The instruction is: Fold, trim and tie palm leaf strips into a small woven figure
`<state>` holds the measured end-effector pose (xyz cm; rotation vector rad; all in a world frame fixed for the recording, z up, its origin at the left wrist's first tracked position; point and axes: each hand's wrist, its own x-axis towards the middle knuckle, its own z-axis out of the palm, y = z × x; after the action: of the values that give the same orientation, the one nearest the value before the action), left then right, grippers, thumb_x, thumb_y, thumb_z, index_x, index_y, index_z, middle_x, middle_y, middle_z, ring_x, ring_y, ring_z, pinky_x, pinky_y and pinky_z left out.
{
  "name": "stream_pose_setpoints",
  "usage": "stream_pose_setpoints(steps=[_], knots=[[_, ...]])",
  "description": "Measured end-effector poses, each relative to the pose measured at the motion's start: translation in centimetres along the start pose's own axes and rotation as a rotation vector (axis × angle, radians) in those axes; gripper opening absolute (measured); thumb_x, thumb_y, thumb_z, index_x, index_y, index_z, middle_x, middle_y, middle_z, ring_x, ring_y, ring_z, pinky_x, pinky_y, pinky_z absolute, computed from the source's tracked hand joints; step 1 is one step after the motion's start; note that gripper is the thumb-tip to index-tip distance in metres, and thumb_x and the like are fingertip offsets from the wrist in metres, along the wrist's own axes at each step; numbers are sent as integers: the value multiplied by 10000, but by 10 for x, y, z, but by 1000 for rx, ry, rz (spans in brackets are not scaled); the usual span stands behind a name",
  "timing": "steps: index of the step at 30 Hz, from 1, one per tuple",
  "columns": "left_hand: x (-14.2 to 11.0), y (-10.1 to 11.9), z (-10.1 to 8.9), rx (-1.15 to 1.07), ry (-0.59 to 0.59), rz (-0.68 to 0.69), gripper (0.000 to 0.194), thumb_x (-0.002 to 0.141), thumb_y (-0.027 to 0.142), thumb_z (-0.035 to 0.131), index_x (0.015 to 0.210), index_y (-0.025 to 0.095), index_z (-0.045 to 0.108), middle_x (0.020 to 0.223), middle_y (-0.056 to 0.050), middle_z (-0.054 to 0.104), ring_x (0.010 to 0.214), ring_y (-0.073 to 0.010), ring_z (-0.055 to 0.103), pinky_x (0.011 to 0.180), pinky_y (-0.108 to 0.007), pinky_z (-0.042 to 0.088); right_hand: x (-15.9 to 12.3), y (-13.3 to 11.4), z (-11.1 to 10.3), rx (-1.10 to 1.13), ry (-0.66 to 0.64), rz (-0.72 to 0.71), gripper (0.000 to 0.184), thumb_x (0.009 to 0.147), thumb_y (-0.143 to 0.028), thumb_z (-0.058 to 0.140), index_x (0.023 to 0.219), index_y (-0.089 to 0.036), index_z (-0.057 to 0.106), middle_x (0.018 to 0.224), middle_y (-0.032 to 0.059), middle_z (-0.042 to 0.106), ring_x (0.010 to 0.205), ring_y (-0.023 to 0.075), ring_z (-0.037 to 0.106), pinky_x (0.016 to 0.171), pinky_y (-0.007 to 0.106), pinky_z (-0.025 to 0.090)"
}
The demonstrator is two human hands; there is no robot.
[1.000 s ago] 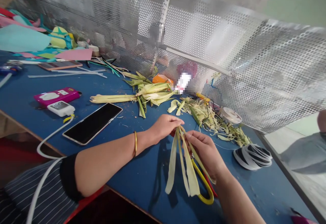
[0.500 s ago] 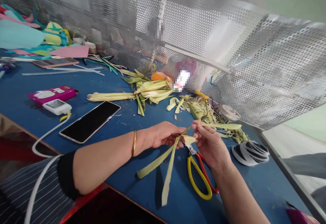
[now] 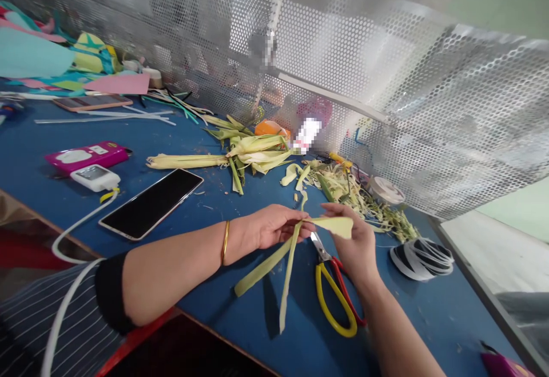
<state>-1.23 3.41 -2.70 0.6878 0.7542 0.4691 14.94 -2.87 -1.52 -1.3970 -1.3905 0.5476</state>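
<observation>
Pale green corn husk strips (image 3: 288, 277) cross in my left hand (image 3: 277, 225), whose thumb and fingers pinch them where they meet. Two strips hang toward the table's front edge, a short one sticks up behind the fingers, and a wider one (image 3: 337, 225) points right. My right hand (image 3: 354, 237) is just behind that wider strip, fingers stretched toward the left hand; the strip hides part of it, and no grip on it shows. Beneath the hands lie scissors (image 3: 337, 302) with one yellow and one red handle, their blade tips near my left fingertips.
A bundle of corn husks (image 3: 257, 151) and a heap of husk scraps (image 3: 343, 185) lie behind the hands. A phone (image 3: 152, 202) and magenta device (image 3: 88, 157) are left, a coil of white strip (image 3: 422, 260) right. A perforated metal screen (image 3: 330, 51) borders the blue table (image 3: 206, 320).
My right hand has let go of the strip it pinched, which now sticks up behind my left fingers. The wider strip has swung out to the right. My left hand keeps its pinch.
</observation>
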Motion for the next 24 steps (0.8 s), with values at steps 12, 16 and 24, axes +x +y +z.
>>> stream_pose_setpoints(steps=[12,16,24], knots=[[-12,0,8,75,16,103,177,792,271,705,781,96,733,759,-78,732,586,-106,638,598,-216,489,-4,-2,5,94,41,33,148,799,-349,704,732,-218,715,688,13,644,657,168,562,651,307,436],[-10,-1,5,121,-76,66,212,736,306,773,757,97,747,814,-104,750,614,-114,655,622,-212,509,4,9,6,285,52,235,255,654,-417,800,668,-176,715,595,-1,587,570,136,497,580,284,411],[-11,3,8,7,31,137,125,812,193,689,762,88,738,771,-91,736,599,-101,648,575,-187,506,-1,2,5,-2,-81,310,475,737,-605,690,530,-198,562,462,-11,519,444,122,442,476,263,332]])
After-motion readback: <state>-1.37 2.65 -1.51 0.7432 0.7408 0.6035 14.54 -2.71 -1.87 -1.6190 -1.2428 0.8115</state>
